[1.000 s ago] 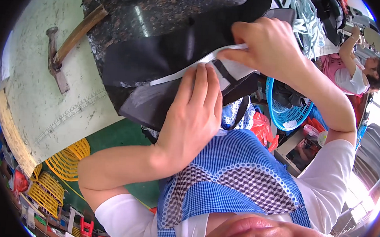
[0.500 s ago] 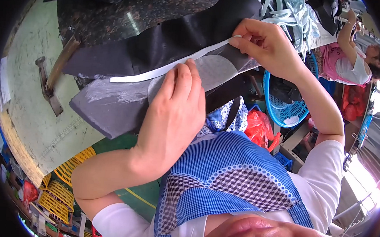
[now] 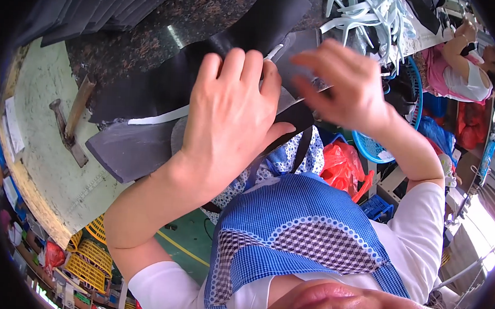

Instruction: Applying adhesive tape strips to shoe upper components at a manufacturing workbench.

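My left hand (image 3: 227, 111) lies over the dark sheet pieces, its fingers stretched and thumb out to the side, covering the middle of a narrow white strip (image 3: 158, 118). The strip runs along the seam between a smooth black sheet (image 3: 237, 33) on the far side and a dark grey panel (image 3: 133, 148) on the near side. Its right tip shows just past my fingers. My right hand (image 3: 343, 84) is raised above the right end of the panel, blurred, thumb and fingers apart, and I see nothing in it.
A hammer (image 3: 69, 131) rests on the pale green board (image 3: 40, 166) at the left. Dark sheets (image 3: 93, 6) are stacked at the far left. Pale blue strips (image 3: 372, 27) heap at the far right, above a blue basket (image 3: 416, 90). Another person (image 3: 459, 65) sits at the right.
My right hand has let go of the white strip's right end and drawn away. My left hand has shifted right along the strip. The sheets have moved slightly to the left.
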Demonstrator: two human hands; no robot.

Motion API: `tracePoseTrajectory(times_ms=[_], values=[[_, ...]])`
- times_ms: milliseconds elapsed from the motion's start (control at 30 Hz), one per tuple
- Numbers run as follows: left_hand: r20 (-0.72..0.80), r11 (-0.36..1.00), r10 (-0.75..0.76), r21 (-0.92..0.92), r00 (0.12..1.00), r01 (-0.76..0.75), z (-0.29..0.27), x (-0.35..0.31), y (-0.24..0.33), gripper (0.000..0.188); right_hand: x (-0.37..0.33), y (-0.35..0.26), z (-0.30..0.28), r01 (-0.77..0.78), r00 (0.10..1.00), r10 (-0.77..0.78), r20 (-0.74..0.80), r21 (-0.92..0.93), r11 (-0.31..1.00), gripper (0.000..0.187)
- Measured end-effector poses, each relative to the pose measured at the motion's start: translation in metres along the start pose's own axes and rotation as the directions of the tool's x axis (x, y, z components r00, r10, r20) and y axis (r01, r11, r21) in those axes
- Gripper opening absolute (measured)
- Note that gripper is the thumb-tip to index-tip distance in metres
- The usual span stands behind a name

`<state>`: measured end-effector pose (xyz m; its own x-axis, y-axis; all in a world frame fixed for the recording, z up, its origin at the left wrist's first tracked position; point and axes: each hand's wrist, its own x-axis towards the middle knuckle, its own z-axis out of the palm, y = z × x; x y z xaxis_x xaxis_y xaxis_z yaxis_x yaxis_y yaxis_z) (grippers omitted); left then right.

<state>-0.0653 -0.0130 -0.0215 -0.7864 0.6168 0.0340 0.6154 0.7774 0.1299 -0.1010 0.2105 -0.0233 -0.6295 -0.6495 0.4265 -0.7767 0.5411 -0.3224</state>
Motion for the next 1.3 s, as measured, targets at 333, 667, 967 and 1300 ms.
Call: tracePoseTrajectory(times_ms=[333, 667, 967, 1300], values=[[-0.109, 0.903, -0.374, -0.268, 0.921, 0.335, -0.004, 0.001, -0.064, 0.058, -0.038, -0.004, 0.027, -0.182, 0.967, 0.194, 0.165, -0.084, 0.98, 0.057], [-0.197, 0.982, 0.183, -0.009, 0.963, -0.188, 0.012, -0.027, 0.001, 0.01, 0.033, 0.061, -0.033, -0.961, 0.277, 0.554, 0.785, 0.222, 0.166, 0.033], [0.047, 0.912, 0.093, 0.397, 0.995, -0.104, 0.015, -0.014, 0.041, 0.009, -0.004, 0.046, 0.017, 0.019, 0.997, 0.0, 0.071, -0.267, 0.963, 0.032], [-0.073, 0.928, -0.072, 0.36, 0.995, 0.094, -0.004, -0.034, 0.019, 0.021, 0.01, 0.0, 0.024, 0.221, 0.958, -0.27, 0.096, 0.349, 0.91, 0.036]])
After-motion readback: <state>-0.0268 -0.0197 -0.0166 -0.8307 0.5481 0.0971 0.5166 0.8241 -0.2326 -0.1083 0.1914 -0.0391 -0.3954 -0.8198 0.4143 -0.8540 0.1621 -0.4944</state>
